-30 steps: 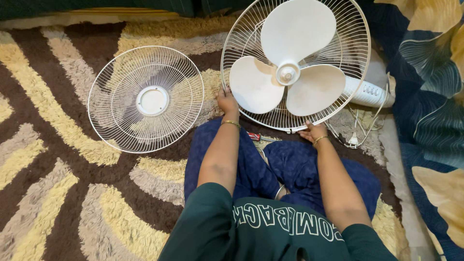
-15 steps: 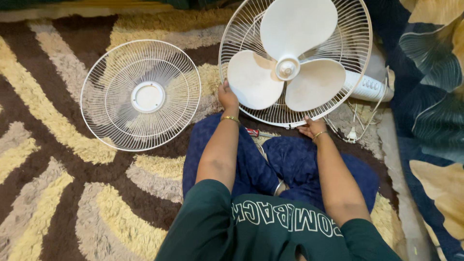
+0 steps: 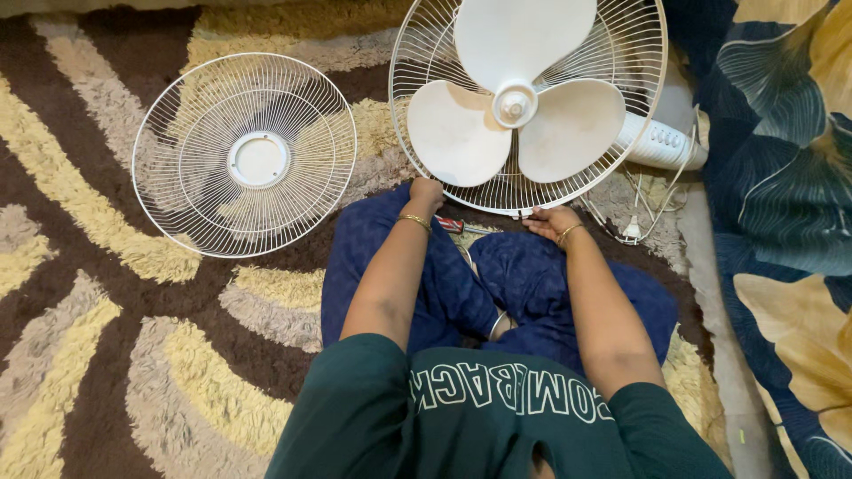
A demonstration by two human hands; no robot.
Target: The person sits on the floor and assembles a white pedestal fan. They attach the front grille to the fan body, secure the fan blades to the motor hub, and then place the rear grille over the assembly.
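A white fan lies on its back on the rug, its rear wire guard (image 3: 630,53) open to view with three cream blades (image 3: 515,102) on the hub. My left hand (image 3: 427,192) grips the guard's lower left rim. My right hand (image 3: 550,219) holds the bottom rim, near a small clip. The detached front wire guard (image 3: 244,155) lies flat on the rug to the left, apart from both hands. A red-handled screwdriver (image 3: 457,225) rests on my lap between my wrists.
The fan's white control base (image 3: 664,142) and its white cord and plug (image 3: 635,226) lie at the right. A patterned brown, yellow and beige shag rug (image 3: 106,337) covers the floor. Dark blue floral bedding (image 3: 781,177) borders the right side.
My left hand has slid down the rim from the guard's left side toward its bottom. My right hand has shifted slightly left along the bottom rim. The view has tilted downward a little.
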